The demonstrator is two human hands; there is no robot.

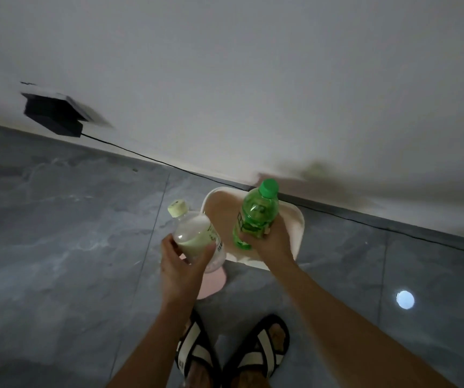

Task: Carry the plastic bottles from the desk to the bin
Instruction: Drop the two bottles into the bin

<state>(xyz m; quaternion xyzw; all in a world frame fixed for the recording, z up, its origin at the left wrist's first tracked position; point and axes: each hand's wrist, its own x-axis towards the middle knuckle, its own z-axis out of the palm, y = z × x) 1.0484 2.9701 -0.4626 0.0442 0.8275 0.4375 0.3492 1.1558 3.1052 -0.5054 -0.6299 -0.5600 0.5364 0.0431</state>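
Observation:
My left hand [181,266] grips a clear plastic bottle [197,231] with a pale yellow cap and some whitish liquid inside. My right hand [270,238] grips a green plastic bottle [254,215] with a green cap. Both bottles are held tilted above an open white and pink bin [298,219] that stands on the floor against the wall. The green bottle hangs directly over the bin's opening; the clear bottle is over its left edge. The bin's pink base [212,284] shows below my left hand.
Grey tiled floor [57,219] spreads all around. A black adapter [54,113] sits in a wall socket at the left, and its black cable [169,165] runs along the skirting behind the bin. My feet in black and white sandals [230,351] stand just before the bin.

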